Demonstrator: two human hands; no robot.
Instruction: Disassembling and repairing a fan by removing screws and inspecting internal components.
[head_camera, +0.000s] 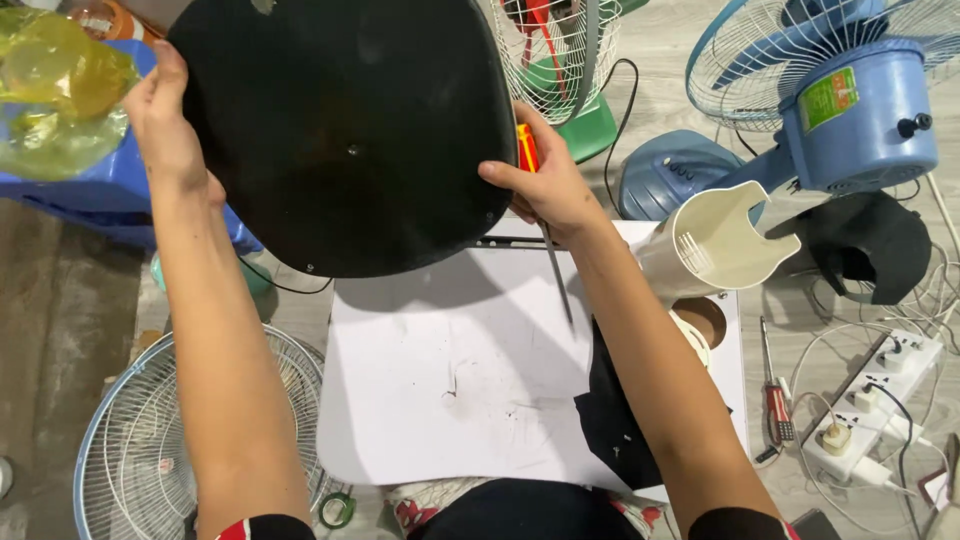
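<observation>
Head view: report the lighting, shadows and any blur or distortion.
Head view: even, soft light; the black panel held up by both hands casts a grey shadow on the white board; wide-angle bending shows at the edges, around the blue fan; the yellow plastic bag is blurred; the centre is sharp.

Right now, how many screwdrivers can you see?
2. One red-and-yellow-handled screwdriver is in the right hand, pressed against the black fan base; one red-handled screwdriver lies on the floor beside the white power strip. Others may be hidden.
</observation>
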